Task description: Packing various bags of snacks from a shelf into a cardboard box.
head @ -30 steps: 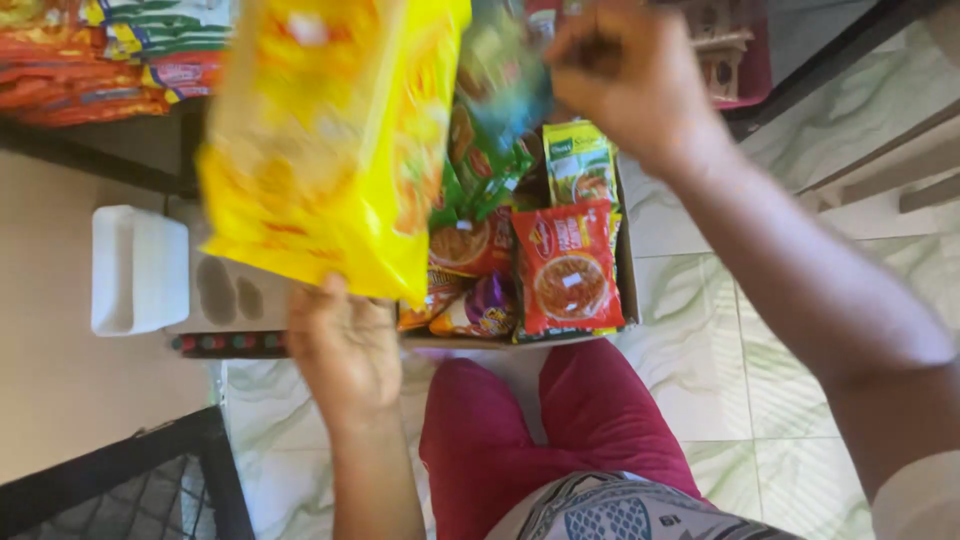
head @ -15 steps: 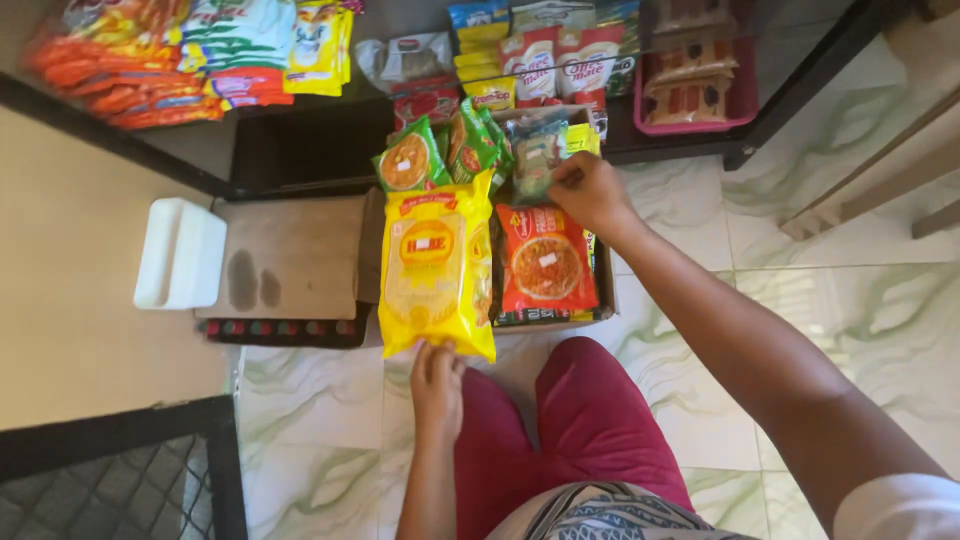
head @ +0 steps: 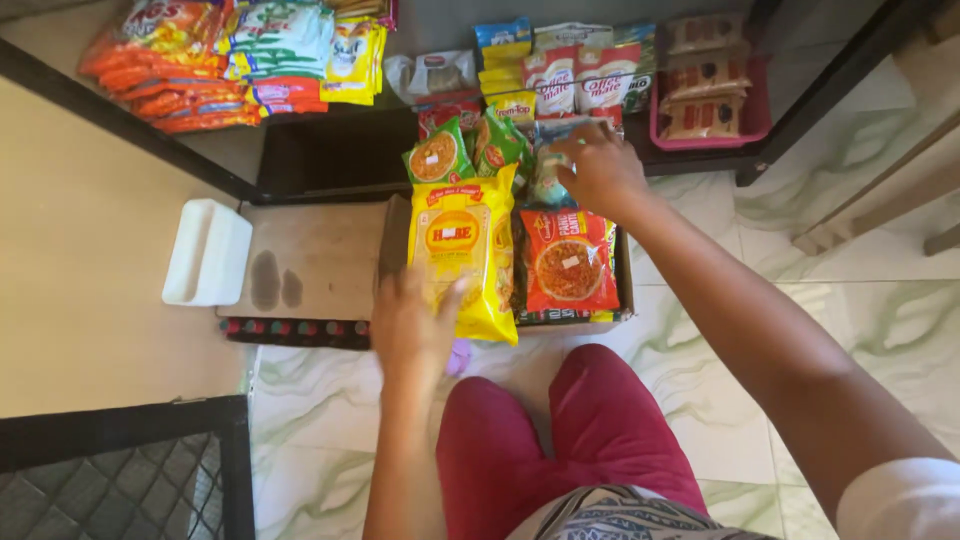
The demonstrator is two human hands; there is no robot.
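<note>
Packets are crowding the cardboard box (head: 625,275) and shelf (head: 330,150) ahead, the white tub (head: 207,252) is sitting left, while the brown flap (head: 320,255) between is lying bare for passing.
</note>
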